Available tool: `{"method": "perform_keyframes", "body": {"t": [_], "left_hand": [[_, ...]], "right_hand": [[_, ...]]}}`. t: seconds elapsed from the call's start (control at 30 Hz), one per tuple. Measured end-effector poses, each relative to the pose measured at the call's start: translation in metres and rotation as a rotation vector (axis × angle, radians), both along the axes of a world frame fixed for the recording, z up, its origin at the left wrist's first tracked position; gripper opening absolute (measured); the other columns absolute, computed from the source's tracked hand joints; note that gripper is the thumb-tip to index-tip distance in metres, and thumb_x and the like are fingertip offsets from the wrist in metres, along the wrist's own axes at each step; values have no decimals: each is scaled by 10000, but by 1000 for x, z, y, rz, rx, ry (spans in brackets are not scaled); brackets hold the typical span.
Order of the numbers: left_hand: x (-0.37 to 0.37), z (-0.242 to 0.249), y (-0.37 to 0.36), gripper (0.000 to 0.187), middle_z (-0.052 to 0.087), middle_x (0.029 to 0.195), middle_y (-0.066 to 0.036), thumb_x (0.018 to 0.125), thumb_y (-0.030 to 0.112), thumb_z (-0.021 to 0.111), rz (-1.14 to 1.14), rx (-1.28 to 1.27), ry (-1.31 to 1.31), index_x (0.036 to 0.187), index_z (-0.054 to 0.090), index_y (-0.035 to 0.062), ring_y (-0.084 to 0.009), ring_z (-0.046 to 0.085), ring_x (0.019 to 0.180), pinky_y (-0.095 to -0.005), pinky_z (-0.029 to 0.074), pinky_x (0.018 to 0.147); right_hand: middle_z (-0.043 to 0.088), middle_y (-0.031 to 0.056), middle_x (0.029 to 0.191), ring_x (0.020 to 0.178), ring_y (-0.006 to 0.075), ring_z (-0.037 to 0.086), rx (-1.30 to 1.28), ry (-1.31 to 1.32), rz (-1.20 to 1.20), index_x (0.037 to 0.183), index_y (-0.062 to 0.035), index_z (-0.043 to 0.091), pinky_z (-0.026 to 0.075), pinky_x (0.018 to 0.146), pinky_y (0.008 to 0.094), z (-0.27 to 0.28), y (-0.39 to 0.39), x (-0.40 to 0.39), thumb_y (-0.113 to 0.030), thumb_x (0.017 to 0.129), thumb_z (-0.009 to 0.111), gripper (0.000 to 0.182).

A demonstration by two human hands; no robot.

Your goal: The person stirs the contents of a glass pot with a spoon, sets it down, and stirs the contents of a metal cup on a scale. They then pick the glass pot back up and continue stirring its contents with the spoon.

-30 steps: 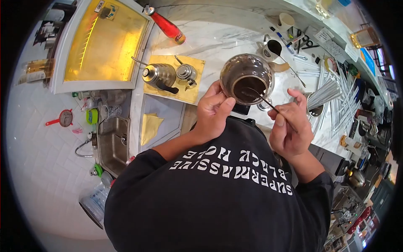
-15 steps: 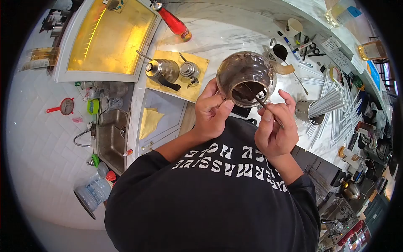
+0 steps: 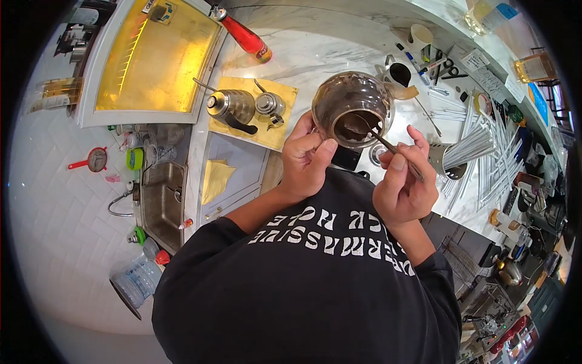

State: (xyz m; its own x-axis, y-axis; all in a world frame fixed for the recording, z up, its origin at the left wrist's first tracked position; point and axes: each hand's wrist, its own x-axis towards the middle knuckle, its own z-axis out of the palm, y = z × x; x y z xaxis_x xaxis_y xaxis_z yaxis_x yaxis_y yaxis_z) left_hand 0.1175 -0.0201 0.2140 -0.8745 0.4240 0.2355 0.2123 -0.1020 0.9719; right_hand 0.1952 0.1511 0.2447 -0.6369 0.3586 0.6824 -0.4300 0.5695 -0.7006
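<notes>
My left hand [image 3: 306,161] is closed on the rim side of a round glass coffee pot [image 3: 348,94], tilted so that its mouth faces me. Dark brown matter coats the inside of the glass. Between the thumb and fingers of my right hand [image 3: 405,188] is the handle of a thin metal spoon [image 3: 388,144]. Its far end reaches into the pot's mouth, where the tip is hard to make out. The pot's amber-coloured handle [image 3: 403,91] sticks out to the right, held by neither hand.
On a yellow cloth [image 3: 285,100] at left stand a gooseneck kettle [image 3: 236,106] and a smaller metal pot [image 3: 270,105]. A red bottle [image 3: 245,36] lies behind. To the right are a perforated metal holder [image 3: 448,161] with straws, a dark-filled pitcher [image 3: 398,74] and scissors [image 3: 448,68].
The spoon and my right hand have shifted slightly right, showing more of the spoon's handle outside the pot. The pot appears slightly higher in view.
</notes>
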Motion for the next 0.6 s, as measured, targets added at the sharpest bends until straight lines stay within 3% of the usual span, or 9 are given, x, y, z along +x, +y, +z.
{"method": "perform_keyframes", "body": {"t": [0.17,0.23,0.3,0.4,0.47,0.57,0.6], "left_hand": [[-7,-5,2,212,585,1366,-198,1015,86,641,80,-66,-43,974,713,-110,-189,594,1144,-298,475,947],[-10,-8,-1,222,594,1335,-174,1019,93,649,108,-107,-57,932,697,-106,-162,594,1088,-284,479,898],[-11,-9,-1,222,599,1293,-151,1025,89,644,156,-69,-123,916,686,-100,-136,583,1035,-265,475,834],[-15,-17,-3,216,602,1207,-105,1044,95,633,226,-35,-109,939,697,-83,-97,569,942,-230,464,715],[-21,-30,-9,214,602,1186,-92,1048,101,632,257,-53,-19,950,704,-75,-87,563,921,-220,454,679],[-19,-28,-12,209,600,1167,-84,1047,105,637,306,-59,-153,957,712,-68,-92,561,920,-229,460,714],[-19,-28,-12,209,599,1163,-83,1046,106,637,304,-55,-157,955,711,-68,-95,560,921,-230,460,721]], "right_hand": [[678,133,758,643,162,687,-215,83,-2,1211,41,541,438,1135,618,4,8,1,30,1020,546,191],[696,178,823,657,174,696,-279,70,-59,1211,53,535,524,1043,555,5,13,3,16,1030,541,185],[713,276,950,685,208,706,-380,47,-163,1217,76,524,628,768,375,9,10,3,-2,1038,550,197],[705,336,1010,708,228,712,-339,79,-175,1227,91,511,572,577,260,-8,19,1,-6,1039,559,217],[724,237,963,702,202,700,-315,-11,-188,1191,58,557,598,824,409,-20,17,5,18,1023,570,173],[725,140,926,673,191,672,3,-53,-98,1141,12,613,514,1032,519,-64,24,0,67,968,623,182],[719,125,918,686,211,665,134,-86,-75,1138,-4,629,504,1041,530,-70,24,-4,94,924,665,239]]}}
